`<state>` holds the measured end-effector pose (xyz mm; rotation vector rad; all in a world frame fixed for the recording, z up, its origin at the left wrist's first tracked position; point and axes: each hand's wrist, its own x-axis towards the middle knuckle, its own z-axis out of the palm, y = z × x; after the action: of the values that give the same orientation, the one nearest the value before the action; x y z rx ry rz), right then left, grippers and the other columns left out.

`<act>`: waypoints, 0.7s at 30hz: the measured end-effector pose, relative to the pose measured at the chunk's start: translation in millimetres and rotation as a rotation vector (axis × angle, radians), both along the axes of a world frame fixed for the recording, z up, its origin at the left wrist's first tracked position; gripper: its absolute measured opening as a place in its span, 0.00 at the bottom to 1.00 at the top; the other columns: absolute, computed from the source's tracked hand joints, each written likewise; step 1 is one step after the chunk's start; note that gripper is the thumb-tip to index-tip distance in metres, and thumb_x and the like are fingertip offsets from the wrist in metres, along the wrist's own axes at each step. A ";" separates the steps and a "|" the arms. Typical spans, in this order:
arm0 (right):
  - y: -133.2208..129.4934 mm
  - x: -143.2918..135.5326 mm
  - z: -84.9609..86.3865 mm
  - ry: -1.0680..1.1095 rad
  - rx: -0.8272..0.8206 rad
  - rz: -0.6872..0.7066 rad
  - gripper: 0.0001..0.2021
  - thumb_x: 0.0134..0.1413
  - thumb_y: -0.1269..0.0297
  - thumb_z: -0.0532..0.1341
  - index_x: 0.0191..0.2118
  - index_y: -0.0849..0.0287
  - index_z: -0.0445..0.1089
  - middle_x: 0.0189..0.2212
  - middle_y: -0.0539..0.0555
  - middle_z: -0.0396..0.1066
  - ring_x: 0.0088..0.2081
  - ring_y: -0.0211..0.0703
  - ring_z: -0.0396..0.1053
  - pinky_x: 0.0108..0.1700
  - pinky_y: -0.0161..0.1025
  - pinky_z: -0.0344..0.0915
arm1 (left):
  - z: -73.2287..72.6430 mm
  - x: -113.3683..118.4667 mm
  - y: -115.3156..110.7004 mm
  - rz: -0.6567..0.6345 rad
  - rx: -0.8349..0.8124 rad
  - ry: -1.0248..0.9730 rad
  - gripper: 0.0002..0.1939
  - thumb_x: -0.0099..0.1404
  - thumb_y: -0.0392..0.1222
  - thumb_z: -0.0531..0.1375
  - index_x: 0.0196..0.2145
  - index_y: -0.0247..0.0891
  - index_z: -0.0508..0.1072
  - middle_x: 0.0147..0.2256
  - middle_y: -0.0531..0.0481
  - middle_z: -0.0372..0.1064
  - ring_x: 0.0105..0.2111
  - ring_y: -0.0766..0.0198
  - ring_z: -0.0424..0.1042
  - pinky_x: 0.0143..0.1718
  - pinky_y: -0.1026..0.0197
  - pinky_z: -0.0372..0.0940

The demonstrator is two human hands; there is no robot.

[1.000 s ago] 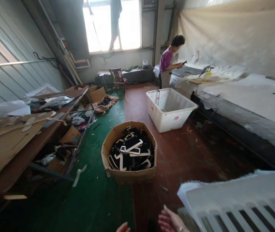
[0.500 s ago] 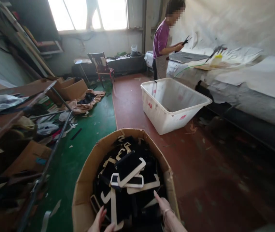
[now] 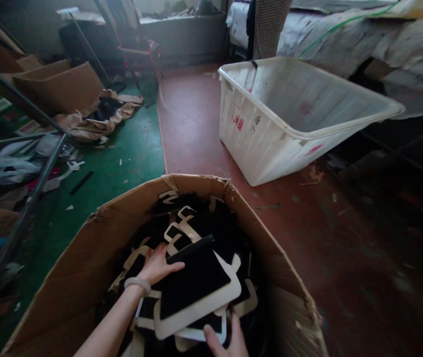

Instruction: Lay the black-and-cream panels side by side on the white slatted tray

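Note:
A deep cardboard box (image 3: 96, 233) in front of me holds a jumble of flat black pieces with pale borders. On top lies a large black panel (image 3: 192, 277) with a whitish rounded border along its near side. My left hand (image 3: 159, 265), a bracelet at its wrist, rests at this panel's left edge, thumb apart from the fingers. Low in the view, my right hand (image 3: 230, 339) has thumb and finger apart beside a smaller white-bordered black piece (image 3: 204, 327), partly under the panel. The rest of that hand is cut off by the frame.
A white plastic tub (image 3: 248, 144) stands ahead to the right, with a person's checked garment (image 3: 270, 29) behind it. To the left are a metal rack (image 3: 44, 183), an open carton (image 3: 70, 91) and scraps on the green floor. A covered bench (image 3: 330, 44) runs along the right.
The view has tipped down and come closer to the box. My left hand has reached further in, to the top panel; my right hand is lower, beside the white-bordered piece.

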<state>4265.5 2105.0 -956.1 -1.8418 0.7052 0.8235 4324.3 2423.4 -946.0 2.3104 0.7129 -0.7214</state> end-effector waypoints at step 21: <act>-0.6 58.2 36.9 0.260 0.562 -0.544 0.50 0.31 0.29 0.64 0.59 0.56 0.60 0.47 0.60 0.73 0.53 0.60 0.67 0.52 0.52 0.66 | 7.9 15.7 19.8 -0.031 -0.139 0.036 0.47 0.48 0.66 0.58 0.57 0.28 0.62 0.57 0.34 0.62 0.58 0.44 0.61 0.58 0.52 0.54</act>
<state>4323.7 2104.4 -919.1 -0.9833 0.9649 0.7940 4340.0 2443.2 -938.1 2.1918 0.6235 -0.8029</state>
